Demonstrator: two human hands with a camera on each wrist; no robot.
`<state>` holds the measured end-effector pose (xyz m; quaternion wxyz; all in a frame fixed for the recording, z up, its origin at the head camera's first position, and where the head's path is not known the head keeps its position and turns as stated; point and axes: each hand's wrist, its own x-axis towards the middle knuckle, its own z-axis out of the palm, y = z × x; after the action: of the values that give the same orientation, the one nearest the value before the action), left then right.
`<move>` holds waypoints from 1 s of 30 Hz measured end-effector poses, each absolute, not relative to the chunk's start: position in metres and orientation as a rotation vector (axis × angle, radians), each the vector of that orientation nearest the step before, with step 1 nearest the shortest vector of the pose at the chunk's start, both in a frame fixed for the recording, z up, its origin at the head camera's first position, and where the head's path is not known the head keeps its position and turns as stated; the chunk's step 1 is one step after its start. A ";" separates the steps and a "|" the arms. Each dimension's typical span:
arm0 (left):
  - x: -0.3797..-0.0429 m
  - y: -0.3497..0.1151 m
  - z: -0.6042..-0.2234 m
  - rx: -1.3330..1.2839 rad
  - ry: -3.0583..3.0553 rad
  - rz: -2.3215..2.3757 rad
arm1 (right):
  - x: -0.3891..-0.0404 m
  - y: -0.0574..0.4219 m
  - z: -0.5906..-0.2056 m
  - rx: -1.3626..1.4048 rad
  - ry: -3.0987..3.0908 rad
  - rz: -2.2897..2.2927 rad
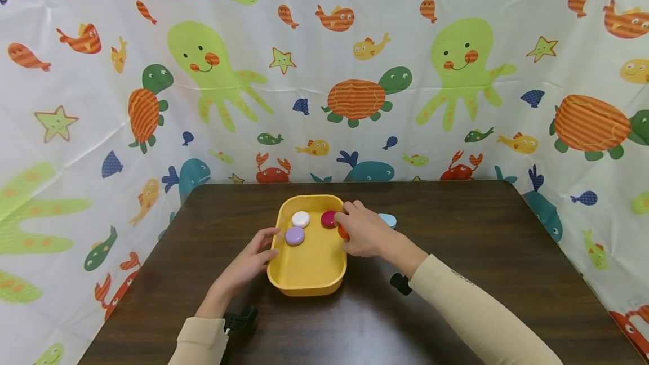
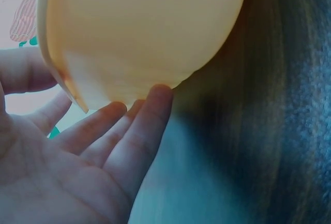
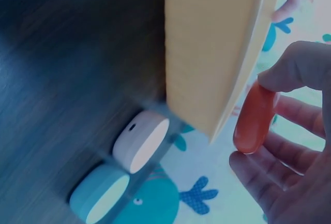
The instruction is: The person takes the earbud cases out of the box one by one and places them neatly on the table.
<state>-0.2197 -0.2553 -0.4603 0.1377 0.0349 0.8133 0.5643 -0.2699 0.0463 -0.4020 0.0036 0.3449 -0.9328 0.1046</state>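
While my left hand [image 1: 248, 257] rests, fingers loosely apart, against the left side of the yellow tray [image 1: 306, 269], I've got the right hand [image 1: 366, 232] pinching an orange disc [image 3: 254, 120] by the right rim; white disc [image 1: 301, 219] and purple disc [image 1: 294, 236] sit inside.

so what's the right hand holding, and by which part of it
The right hand holds a rounded orange piece, pinched by its edge.
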 end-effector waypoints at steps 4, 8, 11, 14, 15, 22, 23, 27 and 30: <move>-0.220 -0.256 -0.462 0.094 2.357 1.629 | -0.273 0.053 -0.401 1.074 -2.913 0.312; -0.219 -0.255 -0.464 0.086 2.358 1.633 | -0.276 0.060 -0.402 1.051 -2.918 0.308; -0.219 -0.255 -0.464 0.086 2.354 1.639 | -0.278 0.065 -0.402 1.022 -2.930 0.328; -0.219 -0.255 -0.463 0.081 2.350 1.645 | -0.282 0.071 -0.403 0.992 -2.940 0.345; -0.219 -0.255 -0.462 0.088 2.350 1.645 | -0.283 0.073 -0.404 0.981 -2.943 0.354; -0.220 -0.255 -0.460 0.122 2.346 1.636 | -0.292 0.089 -0.410 0.923 -2.958 0.393; -0.220 -0.255 -0.460 0.113 2.347 1.635 | -0.294 0.091 -0.411 0.917 -2.960 0.388; -0.220 -0.254 -0.461 0.091 2.355 1.627 | -0.299 0.099 -0.416 0.874 -2.979 0.385; -0.221 -0.255 -0.462 0.091 2.359 1.624 | -0.303 0.105 -0.420 0.843 -2.991 0.382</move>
<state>-0.2208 -0.2548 -0.4616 0.1377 0.0316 0.8154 0.5613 -0.3034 0.1053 -0.4196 0.0055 0.2693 -0.9553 0.1221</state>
